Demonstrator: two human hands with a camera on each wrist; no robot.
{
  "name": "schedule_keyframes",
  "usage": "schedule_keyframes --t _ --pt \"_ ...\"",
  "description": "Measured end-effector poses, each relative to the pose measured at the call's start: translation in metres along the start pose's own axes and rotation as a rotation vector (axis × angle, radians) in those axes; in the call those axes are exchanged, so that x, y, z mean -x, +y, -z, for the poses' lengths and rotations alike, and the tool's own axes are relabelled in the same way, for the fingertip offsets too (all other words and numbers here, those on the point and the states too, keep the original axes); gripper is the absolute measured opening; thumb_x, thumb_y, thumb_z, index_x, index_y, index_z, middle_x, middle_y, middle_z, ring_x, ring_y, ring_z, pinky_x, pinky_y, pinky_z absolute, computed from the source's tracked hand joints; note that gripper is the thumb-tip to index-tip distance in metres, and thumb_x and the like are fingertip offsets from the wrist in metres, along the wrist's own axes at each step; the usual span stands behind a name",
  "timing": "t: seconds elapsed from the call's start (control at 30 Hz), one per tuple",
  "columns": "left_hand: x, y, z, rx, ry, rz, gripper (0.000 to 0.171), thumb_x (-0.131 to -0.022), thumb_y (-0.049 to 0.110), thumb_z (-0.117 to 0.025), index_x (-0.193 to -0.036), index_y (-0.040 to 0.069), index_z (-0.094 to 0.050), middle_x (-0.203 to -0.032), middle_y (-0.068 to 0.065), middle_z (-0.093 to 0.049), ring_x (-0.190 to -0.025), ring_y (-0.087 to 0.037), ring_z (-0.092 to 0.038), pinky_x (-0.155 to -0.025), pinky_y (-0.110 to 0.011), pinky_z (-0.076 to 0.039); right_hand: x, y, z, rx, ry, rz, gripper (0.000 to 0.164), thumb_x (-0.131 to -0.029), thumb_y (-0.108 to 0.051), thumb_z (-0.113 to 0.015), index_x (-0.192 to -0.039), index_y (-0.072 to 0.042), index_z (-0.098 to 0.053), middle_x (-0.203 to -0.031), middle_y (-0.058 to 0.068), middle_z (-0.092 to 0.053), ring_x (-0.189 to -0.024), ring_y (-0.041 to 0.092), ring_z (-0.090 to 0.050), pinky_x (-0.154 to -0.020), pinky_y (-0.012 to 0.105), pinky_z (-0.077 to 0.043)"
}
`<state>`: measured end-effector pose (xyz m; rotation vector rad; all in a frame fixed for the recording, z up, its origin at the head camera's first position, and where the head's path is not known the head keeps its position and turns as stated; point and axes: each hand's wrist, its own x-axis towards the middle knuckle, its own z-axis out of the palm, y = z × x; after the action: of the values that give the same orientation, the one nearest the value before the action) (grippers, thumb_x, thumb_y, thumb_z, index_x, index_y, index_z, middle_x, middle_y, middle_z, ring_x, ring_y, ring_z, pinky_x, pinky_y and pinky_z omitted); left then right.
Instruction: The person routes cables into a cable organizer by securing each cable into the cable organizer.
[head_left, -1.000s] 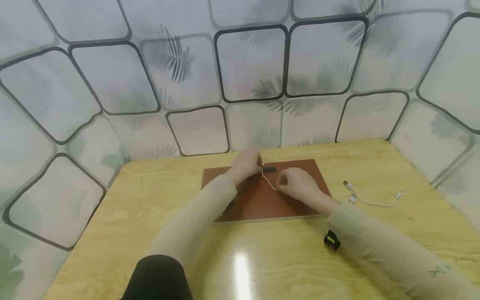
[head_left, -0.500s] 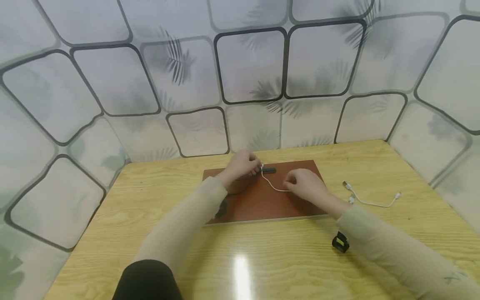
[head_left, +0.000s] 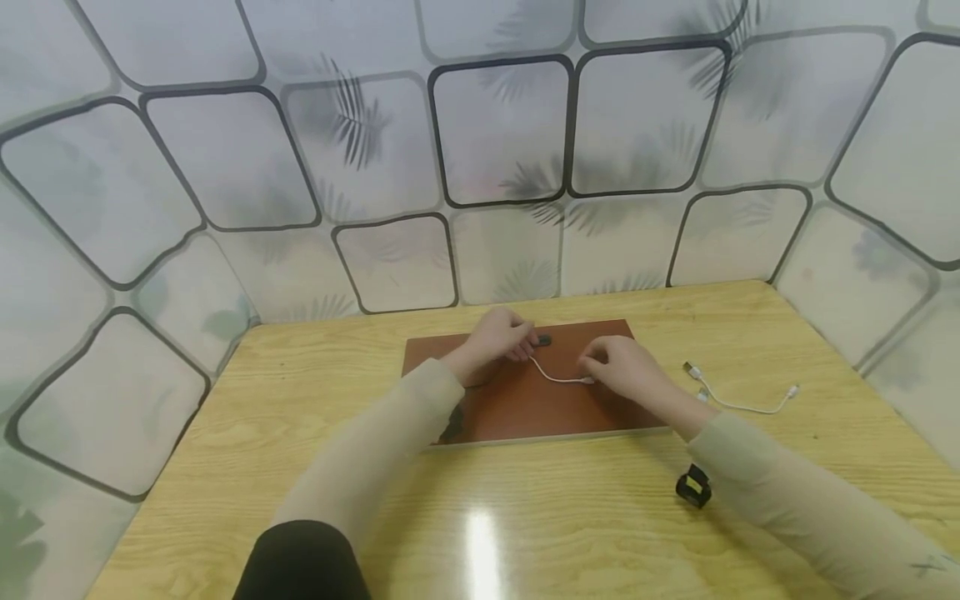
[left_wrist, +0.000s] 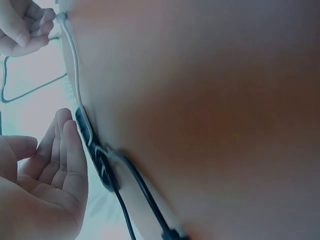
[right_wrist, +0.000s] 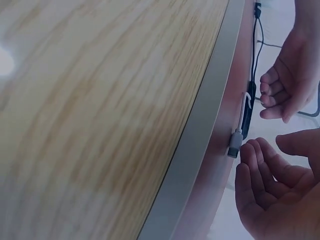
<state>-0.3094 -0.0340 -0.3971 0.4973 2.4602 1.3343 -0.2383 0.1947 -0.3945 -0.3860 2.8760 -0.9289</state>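
A short white USB cable [head_left: 555,379] lies on a reddish-brown board [head_left: 525,417]. One end runs to a black cable-holder strip [left_wrist: 95,150], where a black cable [left_wrist: 142,187] also meets it. My left hand [head_left: 498,335] is beside this strip, covering part of it in the head view; its thumb stands apart from nearly straight fingers in the left wrist view. Close to the cable's loose plug [right_wrist: 235,143] is my right hand [head_left: 618,367], its fingers relaxed and its thumb away from them. Whether those fingertips touch the plug is hard to tell.
A second white cable [head_left: 750,408] lies on the wooden table [head_left: 585,517], right of the board. A dark object [head_left: 453,423] sits at the board's left, partly behind the left sleeve. A patterned wall covering [head_left: 510,250] rises behind the table.
My right hand has drawn the white cable rightward and its fingers have come off the plug. My left hand has loosened from the cable and shifted slightly right and nearer, over the strip.
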Motion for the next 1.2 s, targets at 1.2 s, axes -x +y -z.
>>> schedule_keyframes --t 1.2 --pt "0.0 0.041 -0.06 0.166 -0.18 -0.012 0.039 -0.114 0.016 -0.05 -0.108 -0.013 -0.075 -0.1 -0.029 -0.078 -0.064 -0.01 -0.067 -0.065 -0.026 -0.064 0.029 0.029 0.031 -0.586 -0.213 -0.187 0.045 -0.115 -0.015 -0.042 -0.128 0.026 -0.057 -0.091 -0.002 -0.079 -0.079 0.002 -0.072 -0.076 0.02 -0.063"
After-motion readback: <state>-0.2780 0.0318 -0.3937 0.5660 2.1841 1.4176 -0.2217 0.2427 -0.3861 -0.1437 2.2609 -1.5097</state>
